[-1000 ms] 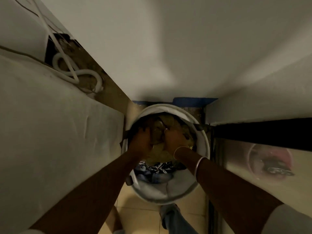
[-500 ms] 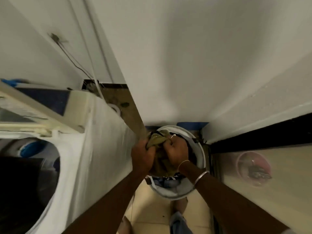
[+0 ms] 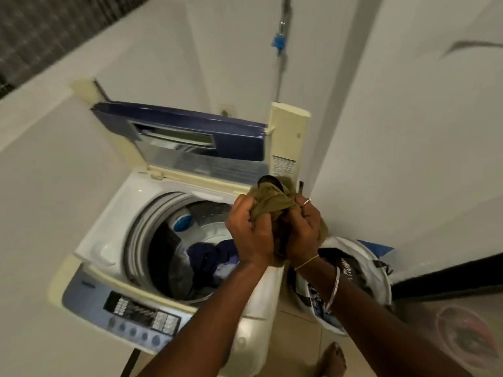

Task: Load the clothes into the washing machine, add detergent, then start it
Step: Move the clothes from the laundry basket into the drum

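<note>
One olive garment (image 3: 275, 203) (left hand (image 3: 251, 235), right hand (image 3: 302, 232))

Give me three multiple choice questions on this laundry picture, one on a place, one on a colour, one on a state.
1. Where is the round white laundry basket relative to the white top-loading washing machine? A. On the floor beside it. B. On its lid. C. Inside its drum.
2. What colour is the bunched cloth garment in the grip of the left hand and right hand? A. Red. B. Olive green. C. White.
3. The machine's hinged blue lid is: A. Raised open. B. Shut. C. Lying on the floor.
Answers: A, the basket stands on the floor tiles at the machine's side; B, the gripped cloth is olive green; A, the lid stands upright at the machine's back.
</note>
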Available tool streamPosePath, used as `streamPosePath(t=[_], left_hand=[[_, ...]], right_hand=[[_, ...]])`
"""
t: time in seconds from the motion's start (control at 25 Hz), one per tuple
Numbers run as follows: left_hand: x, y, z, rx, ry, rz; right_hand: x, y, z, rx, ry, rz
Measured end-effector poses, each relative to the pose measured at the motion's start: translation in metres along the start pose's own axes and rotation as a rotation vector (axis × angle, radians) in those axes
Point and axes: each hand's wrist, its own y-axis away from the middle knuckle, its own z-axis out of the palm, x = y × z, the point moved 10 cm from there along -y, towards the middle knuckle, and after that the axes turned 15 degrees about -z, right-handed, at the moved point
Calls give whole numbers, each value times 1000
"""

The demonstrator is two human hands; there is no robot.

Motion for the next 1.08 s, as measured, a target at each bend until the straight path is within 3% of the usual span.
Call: streamPosePath(t=[0.16,0.28,0.36,0.44,0.48,0.56,0.68,0.8,0.88,0.96,1.08], left_hand=[[2,-37,-102,77,-50,26],[-56,-69,-158,115,-246,-212],[-121,-85,-183,24,-512,-450],[-188,-82,-196,-196,-743,-686],[-213,-77,-200,-288,-825,-757],[-228,-69,-199,-353,-903,-761],[-200,-62,-181,-235,-828,-699],[-158,-54,-147,-44,-728,-554],[-132,-41,-110,35,-608,-416],[-111,-19,-57,21,-490,-289],[-96,18,28,-43,-398,-179]], right_hand=[[-1,24,110,-101,-88,-8],[51,54,172,-252,90,95],[102,77,193,-444,344,251],[144,109,201,-766,518,496],[154,121,199,-889,554,583],[159,122,190,-964,615,603],[144,104,172,-882,637,525],[119,79,141,-636,533,447],[93,57,113,-516,524,282],[62,37,71,-395,529,146],[55,22,-18,-159,515,104]])
